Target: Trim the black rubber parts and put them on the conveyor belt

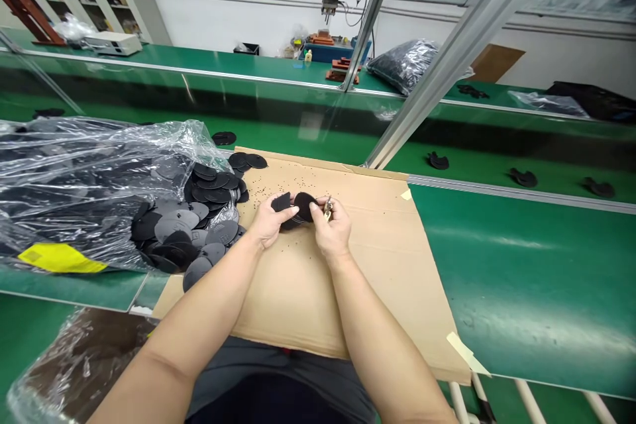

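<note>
Over the cardboard sheet [288, 298], my two hands meet around a few black round plastic pieces [305, 207]. My left hand [267, 224] is closed on their left side, thumb on top. With thumb and fingers, my right hand [334, 230] pinches the right edge of the pieces. A small metal hand tool [328, 207], perhaps nippers, is tucked in the same right hand; its lower part is hidden by the palm. Tiny black bits lie scattered on the cardboard around my hands. Just left is a heap of black discs [176, 226], spilling from a clear plastic bag [99, 165].
A slanted metal post [437, 59] rises behind the cardboard. Black curved parts [523, 177] are spaced along the green surface [536, 258] beyond a metal rail. A plastic-lined box [89, 358] stands low at left. A stuffed plastic bag [405, 65] lies on the far shelf.
</note>
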### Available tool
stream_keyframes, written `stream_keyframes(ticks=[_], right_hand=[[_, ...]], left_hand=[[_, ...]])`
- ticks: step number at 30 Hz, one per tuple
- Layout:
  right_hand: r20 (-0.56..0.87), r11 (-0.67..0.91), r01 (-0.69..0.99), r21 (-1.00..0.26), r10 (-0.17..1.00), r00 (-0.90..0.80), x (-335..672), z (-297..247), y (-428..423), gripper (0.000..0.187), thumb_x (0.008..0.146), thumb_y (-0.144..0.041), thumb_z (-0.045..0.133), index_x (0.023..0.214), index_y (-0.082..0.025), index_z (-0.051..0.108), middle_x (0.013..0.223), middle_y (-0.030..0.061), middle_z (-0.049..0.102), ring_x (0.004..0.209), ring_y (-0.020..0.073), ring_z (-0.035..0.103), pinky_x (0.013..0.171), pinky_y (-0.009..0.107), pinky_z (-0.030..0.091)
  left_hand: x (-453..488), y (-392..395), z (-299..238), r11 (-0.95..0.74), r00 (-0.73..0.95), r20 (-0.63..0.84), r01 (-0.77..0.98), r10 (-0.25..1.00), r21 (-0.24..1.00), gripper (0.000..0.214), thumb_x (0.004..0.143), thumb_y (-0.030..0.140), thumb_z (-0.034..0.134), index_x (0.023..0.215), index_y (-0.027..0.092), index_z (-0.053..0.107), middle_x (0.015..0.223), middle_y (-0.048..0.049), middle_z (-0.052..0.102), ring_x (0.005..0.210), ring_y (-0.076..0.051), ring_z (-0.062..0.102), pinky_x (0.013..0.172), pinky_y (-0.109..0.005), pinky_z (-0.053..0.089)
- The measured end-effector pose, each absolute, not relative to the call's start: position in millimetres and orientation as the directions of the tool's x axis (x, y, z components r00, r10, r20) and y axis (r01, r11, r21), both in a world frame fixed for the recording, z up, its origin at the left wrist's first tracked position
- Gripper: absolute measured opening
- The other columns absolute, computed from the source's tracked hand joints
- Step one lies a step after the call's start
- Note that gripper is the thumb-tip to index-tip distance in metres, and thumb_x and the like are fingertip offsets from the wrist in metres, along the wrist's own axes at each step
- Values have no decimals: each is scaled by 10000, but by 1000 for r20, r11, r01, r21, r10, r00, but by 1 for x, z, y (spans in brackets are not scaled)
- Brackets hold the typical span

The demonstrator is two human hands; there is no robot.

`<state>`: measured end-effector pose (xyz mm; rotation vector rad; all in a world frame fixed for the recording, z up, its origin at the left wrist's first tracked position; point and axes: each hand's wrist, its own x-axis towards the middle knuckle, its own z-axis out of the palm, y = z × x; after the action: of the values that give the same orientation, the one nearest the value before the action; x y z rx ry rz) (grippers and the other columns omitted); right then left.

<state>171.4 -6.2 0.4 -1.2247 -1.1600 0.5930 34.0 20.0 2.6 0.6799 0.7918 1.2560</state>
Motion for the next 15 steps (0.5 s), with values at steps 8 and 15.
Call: stream_keyframes(ticks=[8, 15], right_hand=[[293, 272, 110, -956, 888, 353, 173, -3, -3, 221, 758, -371, 665, 839, -177, 595, 723, -22, 575, 633, 109, 508, 646, 250, 438], [328, 248, 285, -926, 902, 281, 170, -8, -6, 217, 785, -379, 633, 878, -186, 599, 769, -4, 612, 673, 131, 543, 684, 269, 455]], left_hand=[[34, 17, 2, 249, 253, -130, -526, 959, 814, 446, 544, 237, 856, 915, 133, 631, 877, -29, 661, 862, -159, 615, 955, -390, 406], [35, 16, 0, 190, 225, -89, -485, 970, 853, 452, 523, 202, 855, 917, 135, 643, 888, -32, 676, 850, -153, 615, 927, -363, 422]])
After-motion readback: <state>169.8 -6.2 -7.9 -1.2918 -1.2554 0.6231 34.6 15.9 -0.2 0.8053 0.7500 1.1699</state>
